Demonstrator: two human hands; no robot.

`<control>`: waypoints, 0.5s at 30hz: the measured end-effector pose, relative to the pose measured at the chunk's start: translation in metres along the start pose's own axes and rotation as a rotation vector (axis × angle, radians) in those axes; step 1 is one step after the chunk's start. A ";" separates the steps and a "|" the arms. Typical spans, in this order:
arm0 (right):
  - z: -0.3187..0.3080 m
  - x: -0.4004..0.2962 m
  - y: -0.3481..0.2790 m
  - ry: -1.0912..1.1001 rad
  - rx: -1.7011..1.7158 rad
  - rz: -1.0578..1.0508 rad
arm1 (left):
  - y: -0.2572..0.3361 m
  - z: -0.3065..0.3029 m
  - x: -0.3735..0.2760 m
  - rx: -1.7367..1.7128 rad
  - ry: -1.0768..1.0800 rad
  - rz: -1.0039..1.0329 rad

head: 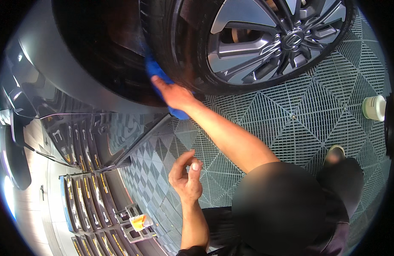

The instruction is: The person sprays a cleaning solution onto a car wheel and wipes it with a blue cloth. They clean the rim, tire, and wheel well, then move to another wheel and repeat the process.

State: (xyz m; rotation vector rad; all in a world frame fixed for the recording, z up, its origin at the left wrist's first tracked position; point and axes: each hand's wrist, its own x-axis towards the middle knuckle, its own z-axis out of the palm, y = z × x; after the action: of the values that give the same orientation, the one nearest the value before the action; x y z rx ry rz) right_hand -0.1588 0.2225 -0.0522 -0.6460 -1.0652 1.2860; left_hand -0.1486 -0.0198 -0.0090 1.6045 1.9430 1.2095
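Note:
My right hand (176, 96) presses a blue cloth (158, 72) into the gap between the black tire (184, 68) and the dark wheel arch of a dark glossy car. Most of its fingers are hidden by the cloth. Below it in the picture, my left hand (186, 182) hangs in the air over the floor, fingers curled and thumb apart, holding nothing. The alloy wheel (293, 40), with silver and dark spokes, fills the upper right.
A white lidded tub (373, 108) stands on the grey grated floor tiles (299, 105) at the right. Car bodywork (68, 92) lies to the left. At lower left, an orange cloth (139, 222) sits at a white container near dark slatted panels (88, 201) bearing writing. My shoe (334, 155) shows.

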 end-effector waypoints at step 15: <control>0.040 0.069 -0.048 0.147 0.278 0.065 | -0.009 0.000 0.004 0.131 -0.072 -0.016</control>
State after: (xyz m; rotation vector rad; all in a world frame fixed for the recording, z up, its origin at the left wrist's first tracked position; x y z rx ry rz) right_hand -0.1772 0.2719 0.0247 -0.5575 -0.7338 1.3900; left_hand -0.1558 -0.0163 -0.0149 1.6688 2.0224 1.0222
